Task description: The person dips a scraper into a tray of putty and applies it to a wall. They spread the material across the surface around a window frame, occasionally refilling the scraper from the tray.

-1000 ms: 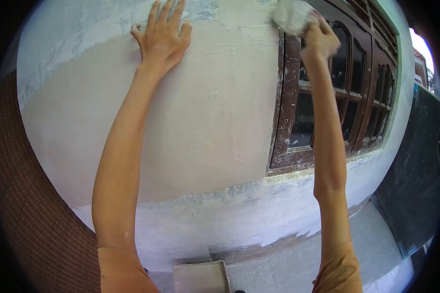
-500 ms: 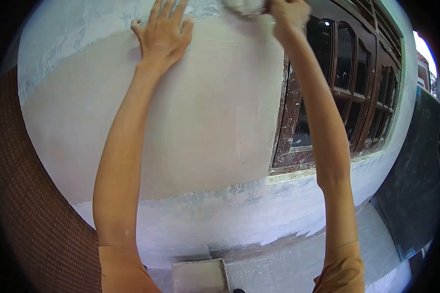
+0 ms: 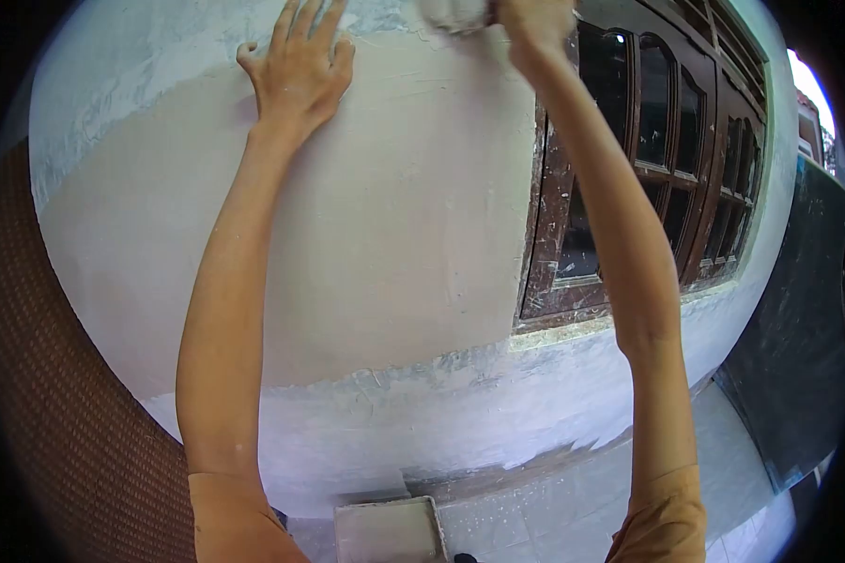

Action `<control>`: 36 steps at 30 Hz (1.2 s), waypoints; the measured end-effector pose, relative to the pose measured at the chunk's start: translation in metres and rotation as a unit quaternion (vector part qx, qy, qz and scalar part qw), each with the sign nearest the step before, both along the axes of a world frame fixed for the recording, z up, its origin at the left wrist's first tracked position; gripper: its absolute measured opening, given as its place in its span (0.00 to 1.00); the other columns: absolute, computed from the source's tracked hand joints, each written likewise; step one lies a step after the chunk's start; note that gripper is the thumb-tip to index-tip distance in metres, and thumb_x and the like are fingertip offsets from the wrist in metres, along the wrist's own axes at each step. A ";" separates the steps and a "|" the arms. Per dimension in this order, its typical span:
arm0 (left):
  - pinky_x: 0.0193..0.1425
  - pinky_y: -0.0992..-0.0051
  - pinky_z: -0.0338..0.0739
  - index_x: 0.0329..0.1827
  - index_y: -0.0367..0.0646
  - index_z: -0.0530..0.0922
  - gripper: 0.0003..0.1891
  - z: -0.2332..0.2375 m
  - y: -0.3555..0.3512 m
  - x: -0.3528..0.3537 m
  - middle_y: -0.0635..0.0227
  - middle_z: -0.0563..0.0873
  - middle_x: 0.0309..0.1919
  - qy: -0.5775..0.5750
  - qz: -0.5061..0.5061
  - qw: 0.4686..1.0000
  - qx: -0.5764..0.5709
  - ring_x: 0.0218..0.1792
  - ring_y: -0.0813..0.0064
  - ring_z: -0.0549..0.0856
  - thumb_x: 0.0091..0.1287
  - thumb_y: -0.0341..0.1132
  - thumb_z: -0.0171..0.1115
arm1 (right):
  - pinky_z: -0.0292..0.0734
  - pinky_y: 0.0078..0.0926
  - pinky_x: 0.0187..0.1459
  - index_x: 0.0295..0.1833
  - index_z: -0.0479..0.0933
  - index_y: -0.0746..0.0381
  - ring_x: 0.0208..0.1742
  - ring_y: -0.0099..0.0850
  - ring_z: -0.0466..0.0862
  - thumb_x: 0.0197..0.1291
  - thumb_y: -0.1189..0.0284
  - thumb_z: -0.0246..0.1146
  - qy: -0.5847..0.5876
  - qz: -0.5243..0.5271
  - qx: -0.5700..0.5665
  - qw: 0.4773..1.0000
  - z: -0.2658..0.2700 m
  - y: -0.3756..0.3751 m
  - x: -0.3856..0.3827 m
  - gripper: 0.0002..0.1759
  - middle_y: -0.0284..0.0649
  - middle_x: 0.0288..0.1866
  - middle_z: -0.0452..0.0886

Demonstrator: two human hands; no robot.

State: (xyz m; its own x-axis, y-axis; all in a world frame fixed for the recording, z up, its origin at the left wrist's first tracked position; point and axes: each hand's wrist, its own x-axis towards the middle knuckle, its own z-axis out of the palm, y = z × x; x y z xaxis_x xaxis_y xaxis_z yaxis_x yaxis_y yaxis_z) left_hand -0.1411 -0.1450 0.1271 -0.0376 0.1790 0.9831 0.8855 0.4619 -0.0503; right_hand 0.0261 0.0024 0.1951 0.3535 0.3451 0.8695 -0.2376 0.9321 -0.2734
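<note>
At the top left, my left hand point(image 3: 299, 70) lies on the wall point(image 3: 376, 244) with its fingers spread, and nothing is in it. My right hand point(image 3: 538, 26) is closed at the top edge of the view, beside the upper left of the window. From it a whitish, plaster-smeared tool point(image 3: 455, 13) reaches left against the wall. Motion blur and the frame edge hide its exact kind. Smooth beige plaster covers the middle of the wall, with rougher bluish-white bands above and below.
A brown wooden window point(image 3: 648, 150) with glass panes is set in the wall at right. On the tiled floor stands a shallow tray point(image 3: 390, 530). A brown woven panel point(image 3: 75, 375) borders the left, and a dark board point(image 3: 789, 328) leans at right.
Both hands have shifted slightly left and up in the view, the right one with its tool still at the wall. The window has also shifted slightly left in view.
</note>
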 end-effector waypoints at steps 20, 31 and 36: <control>0.80 0.28 0.45 0.84 0.52 0.60 0.35 0.000 0.007 -0.002 0.70 0.58 0.85 0.009 0.001 1.000 0.015 0.85 0.61 0.54 0.73 0.44 0.53 | 0.81 0.23 0.32 0.56 0.87 0.67 0.32 0.23 0.84 0.67 0.79 0.67 0.115 0.118 0.025 0.986 -0.034 0.058 0.057 0.14 0.41 0.42 0.91; 0.80 0.28 0.44 0.84 0.54 0.60 0.34 0.000 0.008 -0.002 0.70 0.56 0.85 -0.001 -0.003 1.000 0.013 0.85 0.61 0.53 0.74 0.43 0.52 | 0.89 0.23 0.38 0.54 0.87 0.68 0.40 0.28 0.89 0.67 0.83 0.66 0.194 0.094 -0.012 0.976 -0.048 0.084 0.086 0.12 0.43 0.45 0.90; 0.80 0.28 0.44 0.84 0.53 0.59 0.35 0.001 -0.005 0.003 0.71 0.56 0.86 -0.009 0.020 1.000 -0.017 0.85 0.61 0.52 0.73 0.44 0.52 | 0.80 0.24 0.41 0.58 0.86 0.67 0.39 0.25 0.85 0.66 0.78 0.68 0.002 0.137 -0.010 0.991 -0.068 -0.003 0.016 0.15 0.41 0.45 0.91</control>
